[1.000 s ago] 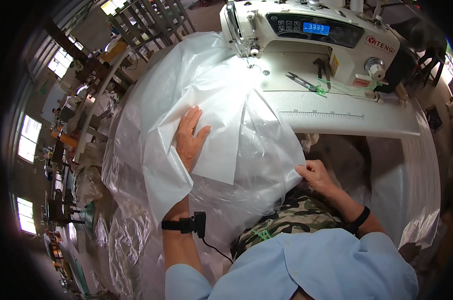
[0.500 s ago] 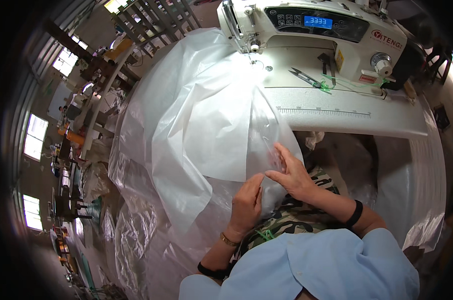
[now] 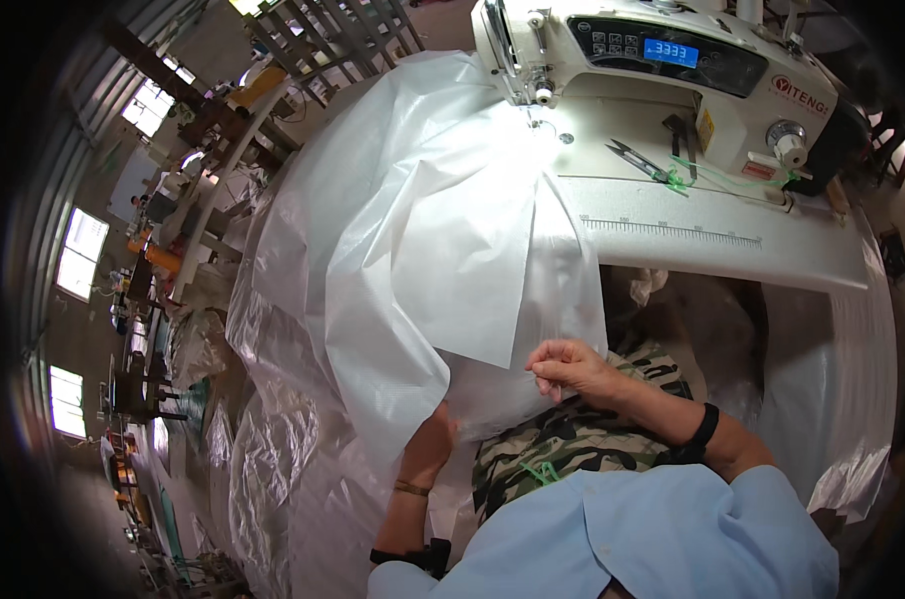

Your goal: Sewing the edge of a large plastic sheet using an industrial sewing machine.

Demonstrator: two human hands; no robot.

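Thin, seemingly woven, matt white sheet (image 3: 442, 230)

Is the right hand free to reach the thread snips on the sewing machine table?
Probably not yet: the right hand is pinching the white sheet. The path to the snips looks open.

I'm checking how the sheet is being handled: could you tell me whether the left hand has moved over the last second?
Yes. The left hand has left the top of the white plastic sheet and dropped toward the person's lap, farther from the sewing machine.
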